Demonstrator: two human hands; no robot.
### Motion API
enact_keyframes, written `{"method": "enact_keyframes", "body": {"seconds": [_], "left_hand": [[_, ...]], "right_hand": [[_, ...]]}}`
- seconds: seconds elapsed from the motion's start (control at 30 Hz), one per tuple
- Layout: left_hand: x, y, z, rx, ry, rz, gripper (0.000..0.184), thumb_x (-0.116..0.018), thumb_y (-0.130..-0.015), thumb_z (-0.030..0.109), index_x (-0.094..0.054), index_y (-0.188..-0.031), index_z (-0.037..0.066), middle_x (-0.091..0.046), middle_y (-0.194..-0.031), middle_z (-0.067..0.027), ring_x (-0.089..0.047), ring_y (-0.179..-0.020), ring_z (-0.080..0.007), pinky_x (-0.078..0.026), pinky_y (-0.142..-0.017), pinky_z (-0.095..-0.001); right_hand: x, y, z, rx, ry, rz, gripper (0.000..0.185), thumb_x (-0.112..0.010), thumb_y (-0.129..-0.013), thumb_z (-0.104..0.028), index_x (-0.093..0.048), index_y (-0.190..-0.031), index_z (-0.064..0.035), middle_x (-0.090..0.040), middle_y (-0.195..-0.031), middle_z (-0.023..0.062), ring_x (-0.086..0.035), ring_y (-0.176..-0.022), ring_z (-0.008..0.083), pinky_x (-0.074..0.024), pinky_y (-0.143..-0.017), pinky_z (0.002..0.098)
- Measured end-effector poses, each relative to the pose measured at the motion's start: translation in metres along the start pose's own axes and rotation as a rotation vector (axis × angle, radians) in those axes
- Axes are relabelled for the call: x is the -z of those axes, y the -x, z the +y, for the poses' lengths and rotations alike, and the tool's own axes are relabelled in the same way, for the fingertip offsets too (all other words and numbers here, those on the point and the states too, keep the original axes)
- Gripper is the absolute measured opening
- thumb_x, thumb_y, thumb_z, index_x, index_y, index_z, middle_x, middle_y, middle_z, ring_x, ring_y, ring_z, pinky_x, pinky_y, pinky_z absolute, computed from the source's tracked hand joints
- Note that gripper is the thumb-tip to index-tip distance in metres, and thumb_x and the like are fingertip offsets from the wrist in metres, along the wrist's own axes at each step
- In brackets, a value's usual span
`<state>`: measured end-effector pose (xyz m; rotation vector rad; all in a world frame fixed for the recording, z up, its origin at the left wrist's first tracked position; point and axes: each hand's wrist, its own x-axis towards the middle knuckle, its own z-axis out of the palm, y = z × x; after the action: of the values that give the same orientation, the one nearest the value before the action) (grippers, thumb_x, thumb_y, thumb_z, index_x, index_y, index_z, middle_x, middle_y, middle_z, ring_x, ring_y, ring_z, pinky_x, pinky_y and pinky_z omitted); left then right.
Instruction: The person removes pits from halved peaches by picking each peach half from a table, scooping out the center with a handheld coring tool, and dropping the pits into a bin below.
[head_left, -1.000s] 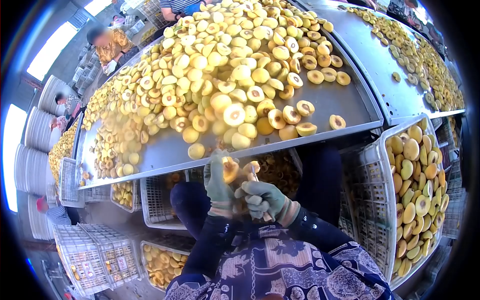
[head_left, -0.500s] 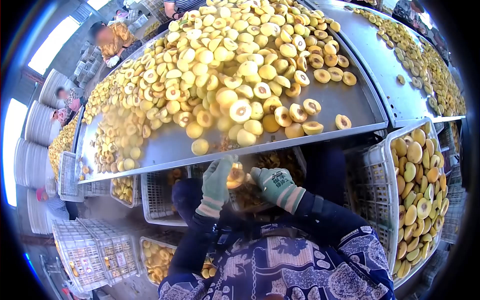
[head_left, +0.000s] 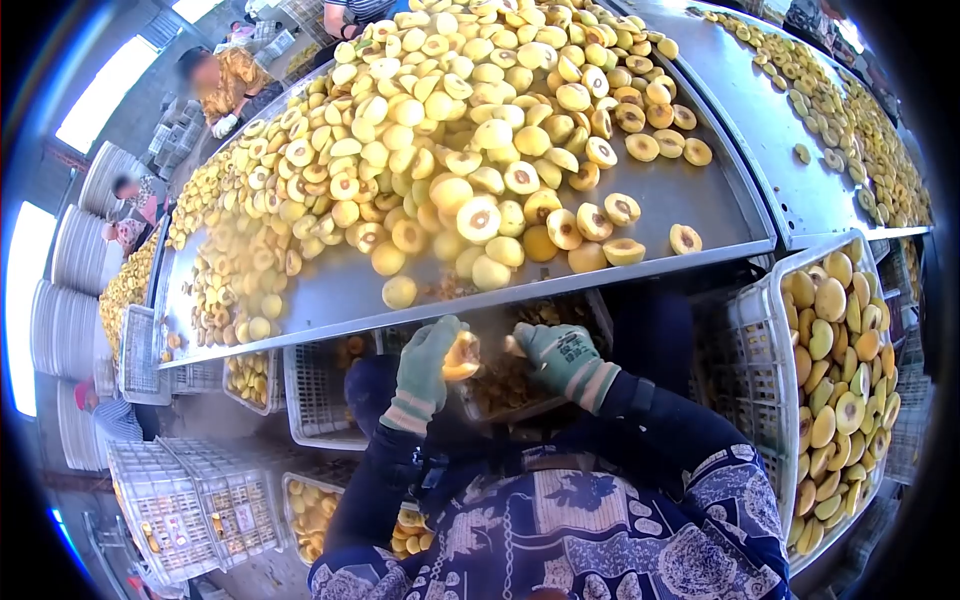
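My left hand (head_left: pixel 424 372), in a pale green glove, is closed around a yellow peach half (head_left: pixel 461 357) with its cut side toward the right. A short gap to the right, my right hand (head_left: pixel 558 360), in a matching glove, is closed. A small brownish thing (head_left: pixel 514 346) shows at its fingertips, too small to make out. Both hands are just below the front edge of a metal table (head_left: pixel 560 283), above a crate holding brownish scraps (head_left: pixel 505 392). A big heap of peach halves (head_left: pixel 400 140) covers much of the table.
At my right stands a crate (head_left: pixel 760 360) full of peach halves. More crates (head_left: pixel 190 505) are at lower left, near stacked white trays (head_left: pixel 72 330). A second metal table (head_left: pixel 790 185) with fruit is at upper right. Another person (head_left: pixel 230 85) works across the heap.
My hands have moved apart. The left has tilted the peach half and shifted slightly left; the right has drawn away to the right with a small thing at its fingertips.
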<state>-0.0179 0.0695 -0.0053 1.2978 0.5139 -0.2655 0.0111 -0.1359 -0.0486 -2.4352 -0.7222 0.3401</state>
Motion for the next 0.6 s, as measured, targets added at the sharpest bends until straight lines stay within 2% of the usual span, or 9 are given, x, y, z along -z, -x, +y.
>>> {"method": "enact_keyframes", "body": {"seconds": [0.07,0.27,0.37,0.47,0.57,0.6], "left_hand": [[-0.008,0.002,0.001,-0.033,-0.012,0.061,0.031,-0.065,-0.090,0.024,-0.059,-0.103,-0.004,-0.065,-0.094,-0.0084,-0.064,-0.080,-0.0147,-0.053,-0.072,-0.0247],[-0.013,0.003,0.003,0.011,-0.037,0.051,0.035,-0.066,-0.089,0.027,-0.059,-0.104,-0.005,-0.065,-0.094,-0.0092,-0.064,-0.081,-0.0150,-0.053,-0.070,-0.0251],[-0.009,-0.001,-0.002,-0.021,-0.063,0.036,0.038,-0.064,-0.090,0.030,-0.059,-0.105,-0.005,-0.066,-0.092,-0.0108,-0.066,-0.080,-0.0180,-0.055,-0.067,-0.0282],[-0.012,0.006,0.009,0.089,-0.118,0.020,0.041,-0.060,-0.092,0.034,-0.058,-0.105,-0.005,-0.066,-0.089,-0.0132,-0.068,-0.077,-0.0225,-0.056,-0.061,-0.0307],[-0.008,0.009,0.021,0.042,0.002,-0.109,0.045,-0.057,-0.092,0.042,-0.060,-0.104,-0.002,-0.066,-0.088,-0.0148,-0.068,-0.066,-0.0225,-0.049,-0.042,-0.0234],[-0.002,0.006,0.019,0.045,0.007,-0.124,0.046,-0.056,-0.093,0.043,-0.059,-0.105,-0.002,-0.066,-0.088,-0.0157,-0.068,-0.066,-0.0229,-0.048,-0.041,-0.0227]], "right_hand": [[0.021,0.002,-0.021,0.014,0.032,-0.129,0.021,-0.060,-0.086,-0.027,-0.058,-0.101,-0.0124,-0.069,-0.094,0.0124,-0.067,-0.088,0.0318,-0.0501,-0.074,0.0443],[0.033,-0.001,-0.027,-0.019,0.148,-0.244,0.022,-0.061,-0.084,-0.023,-0.059,-0.102,-0.0121,-0.070,-0.096,0.0109,-0.068,-0.091,0.0288,-0.0516,-0.077,0.0417],[0.030,-0.001,-0.019,-0.048,0.182,-0.228,0.020,-0.061,-0.083,-0.021,-0.061,-0.101,-0.0120,-0.070,-0.096,0.0115,-0.068,-0.090,0.0290,-0.0520,-0.076,0.0418],[0.017,-0.006,0.001,-0.093,0.175,-0.223,0.017,-0.060,-0.083,-0.020,-0.064,-0.098,-0.0118,-0.070,-0.094,0.0127,-0.069,-0.088,0.0303,-0.0523,-0.074,0.0421],[0.006,-0.006,0.023,-0.125,0.182,-0.188,0.016,-0.058,-0.085,-0.020,-0.066,-0.096,-0.0117,-0.071,-0.091,0.0135,-0.069,-0.086,0.0311,-0.0526,-0.074,0.0425],[0.003,-0.005,0.026,-0.127,0.193,-0.179,0.015,-0.058,-0.086,-0.020,-0.066,-0.095,-0.0118,-0.071,-0.091,0.0137,-0.069,-0.086,0.0313,-0.0527,-0.073,0.0427]]}}
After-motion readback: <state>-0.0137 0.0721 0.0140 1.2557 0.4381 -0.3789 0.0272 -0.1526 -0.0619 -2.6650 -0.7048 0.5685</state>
